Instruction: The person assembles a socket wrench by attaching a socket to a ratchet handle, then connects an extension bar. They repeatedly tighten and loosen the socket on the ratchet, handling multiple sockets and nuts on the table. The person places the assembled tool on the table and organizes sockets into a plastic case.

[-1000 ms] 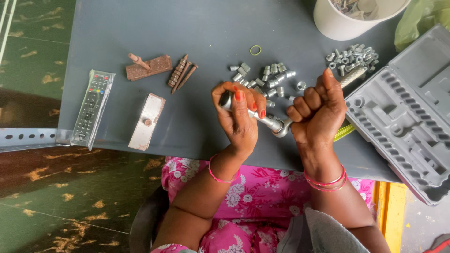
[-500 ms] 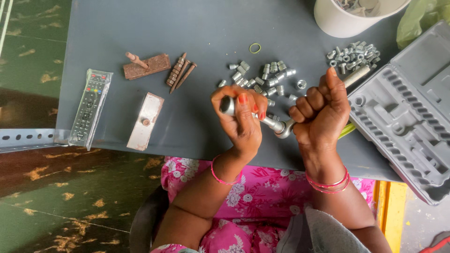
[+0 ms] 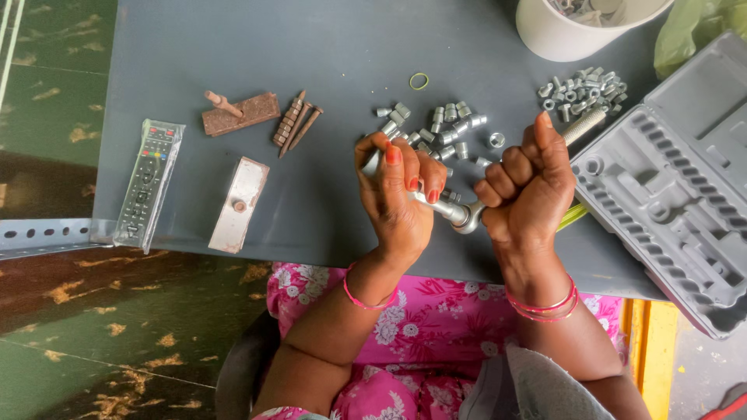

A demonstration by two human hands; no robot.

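Risk, judged: the left hand (image 3: 397,204) pinches the metal extension bar (image 3: 436,206) only by fingertips; if torque comes from the right, the bar could slip and drop among the loose sockets (image 3: 440,128) just beyond, scattering them toward the rusty bolts (image 3: 296,123) at far left. Pose: left hand is palm-up, wrist bent, fingers curled closed on the bar above the grey table (image 3: 233,47). Right hand (image 3: 525,187) is a tight upright fist around the ratchet handle (image 3: 583,123), its head meeting the bar between the hands. Tool case (image 3: 677,187) lies open at right.
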